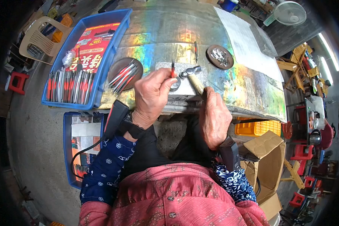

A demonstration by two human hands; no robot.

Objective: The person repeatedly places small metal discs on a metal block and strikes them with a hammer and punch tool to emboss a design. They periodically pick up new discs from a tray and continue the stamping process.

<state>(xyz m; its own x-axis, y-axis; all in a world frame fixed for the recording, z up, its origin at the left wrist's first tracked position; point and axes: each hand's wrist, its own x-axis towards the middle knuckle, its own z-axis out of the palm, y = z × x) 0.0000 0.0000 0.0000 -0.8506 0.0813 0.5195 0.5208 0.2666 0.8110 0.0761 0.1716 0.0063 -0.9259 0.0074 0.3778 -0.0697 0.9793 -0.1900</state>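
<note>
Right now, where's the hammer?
In the head view, the hammer is just right of centre, over the grey block, its handle in the right hand, with a brown dish beyond it on the right.

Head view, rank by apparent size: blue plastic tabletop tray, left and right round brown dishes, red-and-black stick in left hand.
1. Blue plastic tray
2. Left brown dish
3. Right brown dish
4. Red-and-black stick in left hand, partly hidden by fingers

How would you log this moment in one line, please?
left hand: holds red-and-black stick; right hand: grips hammer by handle; grey block: under hammer; left dish: slim sticks
</note>
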